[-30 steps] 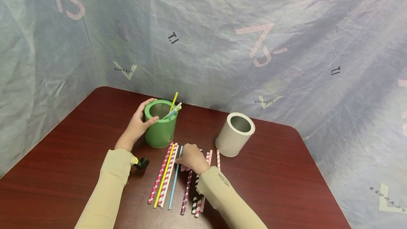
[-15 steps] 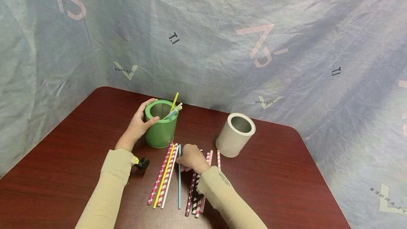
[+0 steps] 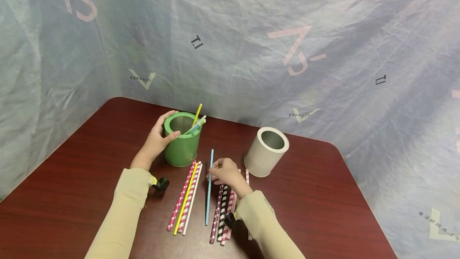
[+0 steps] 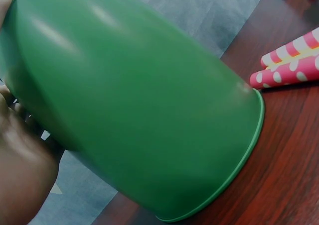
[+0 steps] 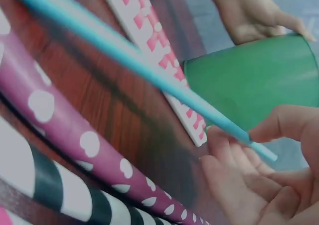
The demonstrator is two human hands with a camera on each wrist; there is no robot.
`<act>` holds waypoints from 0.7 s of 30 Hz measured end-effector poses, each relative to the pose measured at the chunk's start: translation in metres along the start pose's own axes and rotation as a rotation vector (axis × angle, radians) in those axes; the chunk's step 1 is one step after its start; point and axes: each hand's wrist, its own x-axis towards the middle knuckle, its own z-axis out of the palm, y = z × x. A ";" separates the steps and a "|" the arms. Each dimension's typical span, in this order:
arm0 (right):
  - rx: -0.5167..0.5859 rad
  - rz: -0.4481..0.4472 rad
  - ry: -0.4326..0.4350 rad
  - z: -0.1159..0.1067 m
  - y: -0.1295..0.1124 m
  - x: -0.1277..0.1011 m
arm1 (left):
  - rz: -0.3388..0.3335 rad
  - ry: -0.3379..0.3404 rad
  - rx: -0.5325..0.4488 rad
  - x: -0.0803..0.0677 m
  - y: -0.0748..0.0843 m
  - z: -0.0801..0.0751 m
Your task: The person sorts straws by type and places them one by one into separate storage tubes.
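Observation:
My left hand [image 3: 157, 138] grips the upper side of a green can [image 3: 181, 149], its thumb over the near rim. A yellow straw [image 3: 197, 114] and several pale ones stick out of that can. Between thumb and fingers my right hand [image 3: 226, 172] pinches a thin blue straw [image 3: 208, 203]. In the right wrist view the blue straw [image 5: 124, 60] slants above the table, with the thumb pressing near one end. Left of it lie a pink dotted straw [image 3: 176, 211], a yellow, a pink striped and a white one. Under the right wrist lie a purple dotted straw [image 3: 215, 223] and a black-striped straw [image 3: 221, 215].
A white can [image 3: 266, 155] stands at the back right. Pink striped straws [image 3: 225, 235] lie by the right sleeve, and a pale pink one [image 3: 247, 176] reaches toward the white can. The dark red table [image 3: 316, 195] ends at a grey cloth backdrop [image 3: 230, 71].
My right hand has lifted the blue straw off the table and moved it slightly right and away from me. The purple dotted straw has shifted right, beside the black-striped one. My left hand stays put.

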 end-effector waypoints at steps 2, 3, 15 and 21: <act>0.101 -0.027 -0.013 -0.002 0.001 -0.001 | -0.006 0.004 0.009 0.000 0.000 0.000; 0.147 -0.043 -0.021 -0.004 0.001 -0.002 | -0.008 0.004 0.012 0.000 0.000 -0.001; 0.379 -0.255 0.008 -0.010 -0.005 -0.012 | -0.001 0.009 0.019 0.001 0.001 -0.001; 0.355 -0.332 0.070 -0.010 -0.013 -0.018 | -0.018 0.008 0.030 0.001 0.001 -0.001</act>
